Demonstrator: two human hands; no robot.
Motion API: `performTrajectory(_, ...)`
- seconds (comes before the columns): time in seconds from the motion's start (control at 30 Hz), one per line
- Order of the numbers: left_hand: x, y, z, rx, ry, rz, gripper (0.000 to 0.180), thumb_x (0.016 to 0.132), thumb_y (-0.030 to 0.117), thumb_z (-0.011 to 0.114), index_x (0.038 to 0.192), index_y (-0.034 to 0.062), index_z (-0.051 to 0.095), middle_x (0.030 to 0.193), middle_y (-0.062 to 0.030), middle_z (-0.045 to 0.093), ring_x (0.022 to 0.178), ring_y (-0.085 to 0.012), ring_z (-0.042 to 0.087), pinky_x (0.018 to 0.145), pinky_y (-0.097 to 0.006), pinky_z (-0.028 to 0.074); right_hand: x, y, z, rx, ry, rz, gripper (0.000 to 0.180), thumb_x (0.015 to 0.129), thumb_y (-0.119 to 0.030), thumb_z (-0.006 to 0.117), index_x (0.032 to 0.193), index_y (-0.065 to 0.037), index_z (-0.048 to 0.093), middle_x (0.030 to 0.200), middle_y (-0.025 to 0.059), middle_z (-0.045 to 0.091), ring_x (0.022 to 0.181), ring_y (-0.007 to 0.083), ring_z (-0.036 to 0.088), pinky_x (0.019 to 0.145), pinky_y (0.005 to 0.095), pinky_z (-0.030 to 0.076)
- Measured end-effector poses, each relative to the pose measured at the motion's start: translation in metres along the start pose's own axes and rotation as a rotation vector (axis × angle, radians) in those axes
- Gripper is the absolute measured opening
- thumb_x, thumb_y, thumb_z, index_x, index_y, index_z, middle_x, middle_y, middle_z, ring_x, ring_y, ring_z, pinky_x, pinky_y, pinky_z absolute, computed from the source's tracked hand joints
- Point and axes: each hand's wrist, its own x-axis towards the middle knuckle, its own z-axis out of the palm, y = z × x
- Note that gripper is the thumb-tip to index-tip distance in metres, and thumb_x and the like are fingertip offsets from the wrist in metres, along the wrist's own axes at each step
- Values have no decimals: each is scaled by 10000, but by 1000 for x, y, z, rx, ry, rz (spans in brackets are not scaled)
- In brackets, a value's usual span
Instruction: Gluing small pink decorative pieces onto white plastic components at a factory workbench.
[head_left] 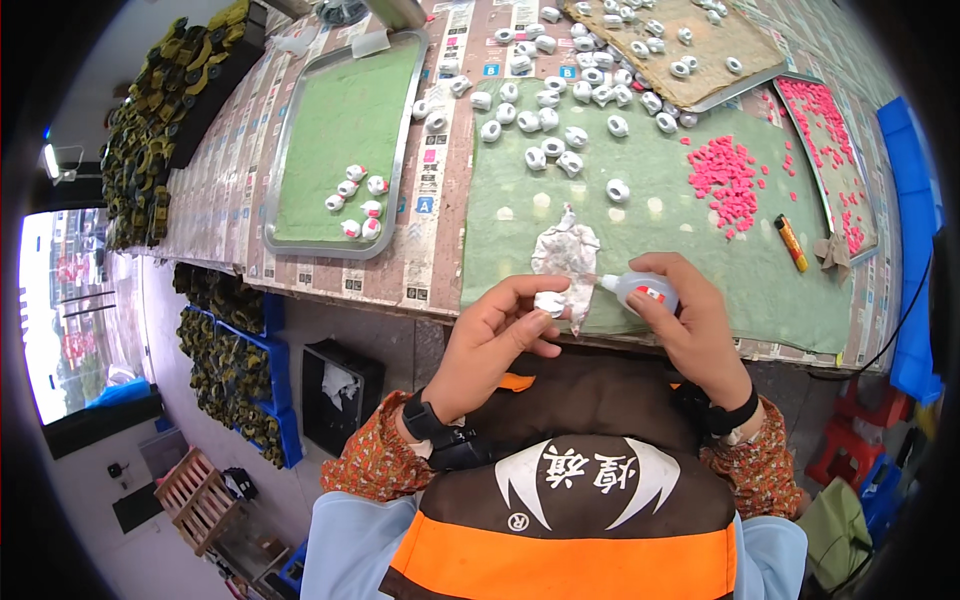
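Observation:
Between the thumb and fingers of my left hand (500,335) is a small white plastic part (549,303). My right hand (690,320) grips a translucent squeeze bottle (645,290) with a narrow nozzle, which points left toward the white part. Under both hands lies a crumpled, stained white cloth (565,250) on the green mat (660,240). Beyond it, many white rounded parts with dark holes (550,118) are scattered. A heap of small pink pieces (725,185) sits to the right.
A green-lined metal tray (335,120) at left holds several white parts with pink on them. A yellow-red tube (791,243) lies near a tray of pink pieces (835,150). At the back stands a brown board tray (690,50). Blue crates (280,370) stand below left.

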Motion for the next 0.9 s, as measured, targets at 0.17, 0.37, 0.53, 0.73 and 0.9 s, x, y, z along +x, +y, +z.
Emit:
performTrajectory(0.17,0,-3,-2,24,35,57,366,1060,110,534,1414,20,510,1174,-88,637,1004,-112,622,868,-294,596,5,-12,-11,-290,37,12,247,947,-148,687,1163,-40,636,1033,166,591,829,372,644,746,415,517)
performTrajectory(0.37,5,-3,-3,21,23,85,313,1047,95,564,1345,15,515,1153,-95,633,1003,-116,623,864,-301,598,30,12,-57,-516,252,-88,109,934,-87,654,1028,-39,625,968,158,601,804,370,637,694,434,504)
performTrajectory(0.53,9,0,2,33,-13,92,309,1044,97,576,1336,15,519,1147,-91,631,1019,-121,629,869,-302,598,63,16,-72,-653,205,-177,69,903,-42,631,971,-42,625,928,142,614,859,346,640,707,438,509)
performTrajectory(0.73,11,-3,3,50,-30,95,310,1047,108,579,1337,17,518,1174,-89,623,1086,-130,631,884,-302,593,77,37,-59,-972,151,-224,48,899,-78,627,940,-55,634,934,132,621,917,343,633,724,461,525)
performTrajectory(0.9,9,-7,-2,61,-22,64,306,1051,106,569,1340,19,517,1174,-87,624,1093,-130,630,888,-300,587,76,36,-62,-720,83,30,65,893,-89,637,944,-50,629,903,157,633,921,361,631,708,489,503)
